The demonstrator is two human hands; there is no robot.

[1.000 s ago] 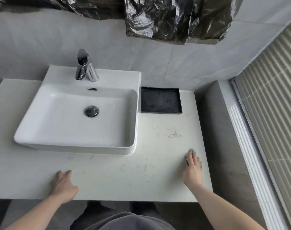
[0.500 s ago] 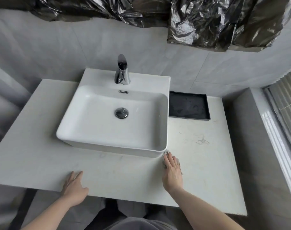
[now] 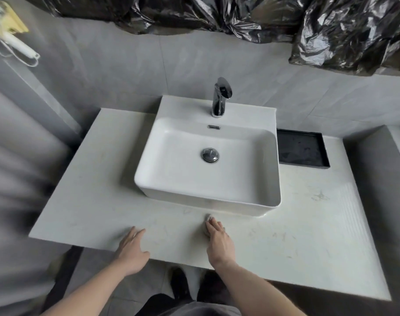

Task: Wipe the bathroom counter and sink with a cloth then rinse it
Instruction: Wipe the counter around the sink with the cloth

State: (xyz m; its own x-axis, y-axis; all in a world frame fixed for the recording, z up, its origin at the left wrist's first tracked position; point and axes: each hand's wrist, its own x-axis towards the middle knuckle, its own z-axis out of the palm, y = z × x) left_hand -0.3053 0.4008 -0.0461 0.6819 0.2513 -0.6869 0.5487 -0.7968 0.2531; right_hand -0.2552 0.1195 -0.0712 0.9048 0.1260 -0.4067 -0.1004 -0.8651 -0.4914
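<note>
A white rectangular sink (image 3: 258,201) with a chrome faucet (image 3: 220,98) and a round drain stands on the pale stone counter (image 3: 85,201). My right hand (image 3: 219,241) lies flat with straight fingers on a small grey cloth (image 3: 207,221), pressing it onto the counter just in front of the sink's front wall. Only the cloth's far and left edges show past my fingers. My left hand (image 3: 131,249) rests flat on the counter's front edge, holding nothing.
A black tray (image 3: 325,153) sits on the counter right of the sink, against the tiled wall. Black plastic sheeting (image 3: 331,30) hangs above. A white hair dryer (image 3: 16,45) hangs at the upper left. Scuff marks dot the right counter. My shoes show below the front edge.
My right hand has slid the cloth leftward along the counter, from the right edge to the front of the sink. The view has swung left. My left hand stays on the front edge.
</note>
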